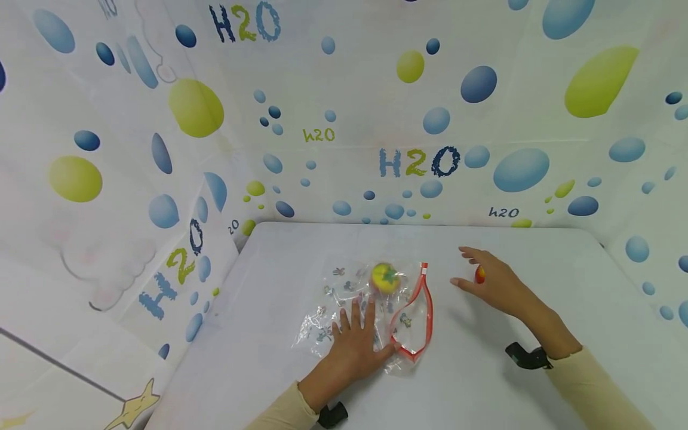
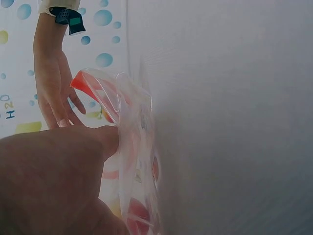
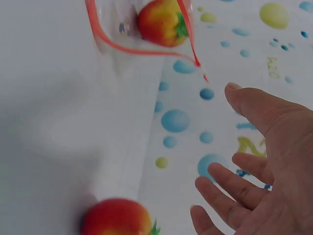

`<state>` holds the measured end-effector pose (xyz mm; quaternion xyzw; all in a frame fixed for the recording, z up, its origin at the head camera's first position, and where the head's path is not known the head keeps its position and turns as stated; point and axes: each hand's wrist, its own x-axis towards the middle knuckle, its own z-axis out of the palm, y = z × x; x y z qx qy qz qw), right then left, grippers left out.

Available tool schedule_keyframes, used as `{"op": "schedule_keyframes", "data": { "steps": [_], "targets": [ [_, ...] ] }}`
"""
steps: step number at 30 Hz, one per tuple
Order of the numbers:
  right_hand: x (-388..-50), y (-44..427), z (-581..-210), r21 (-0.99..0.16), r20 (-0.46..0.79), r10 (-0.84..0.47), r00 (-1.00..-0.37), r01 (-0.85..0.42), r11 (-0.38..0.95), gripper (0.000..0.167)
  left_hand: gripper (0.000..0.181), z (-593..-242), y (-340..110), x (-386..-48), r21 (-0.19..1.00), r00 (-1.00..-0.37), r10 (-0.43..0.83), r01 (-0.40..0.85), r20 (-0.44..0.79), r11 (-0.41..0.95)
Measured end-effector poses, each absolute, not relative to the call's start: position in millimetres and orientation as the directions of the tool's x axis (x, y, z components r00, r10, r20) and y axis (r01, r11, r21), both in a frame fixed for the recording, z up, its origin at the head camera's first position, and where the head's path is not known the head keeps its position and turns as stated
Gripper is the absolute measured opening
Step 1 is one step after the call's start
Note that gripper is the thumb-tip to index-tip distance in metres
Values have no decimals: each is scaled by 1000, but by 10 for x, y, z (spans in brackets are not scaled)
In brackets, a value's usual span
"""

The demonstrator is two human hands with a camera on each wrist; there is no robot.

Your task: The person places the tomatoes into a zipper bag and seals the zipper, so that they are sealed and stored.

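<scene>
A clear plastic bag with small printed figures and a red zip edge lies on the table, its mouth gaping to the right. Inside it sits a red-and-yellow fruit with a green leafy crown. My left hand rests on the bag, fingers spread, thumb at the red edge. To the right, my right hand is held above the table with fingers apart, gripping nothing. A second red-and-yellow fruit stands near that hand; in the head view the hand partly covers it.
The white table meets a wall covering printed with blue and green bubbles and "H2O" lettering. Dark wrist cameras are strapped at both wrists.
</scene>
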<state>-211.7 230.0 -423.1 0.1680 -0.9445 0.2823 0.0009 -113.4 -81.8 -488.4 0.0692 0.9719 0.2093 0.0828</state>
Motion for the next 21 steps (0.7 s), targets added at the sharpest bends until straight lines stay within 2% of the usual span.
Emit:
{"op": "schedule_keyframes", "data": {
  "steps": [9, 21],
  "targets": [
    [-2221, 2631, -4151, -544, -3, -241, -971, -200, 815, 88, 108, -4873, -814, -1117, 419, -978, 168, 102, -123, 902],
    [-2301, 2958, -4300, -536, -25, -227, -974, -179, 825, 93, 107, -4856, -808, -1120, 408, -976, 173, 105, -134, 907]
  ]
}}
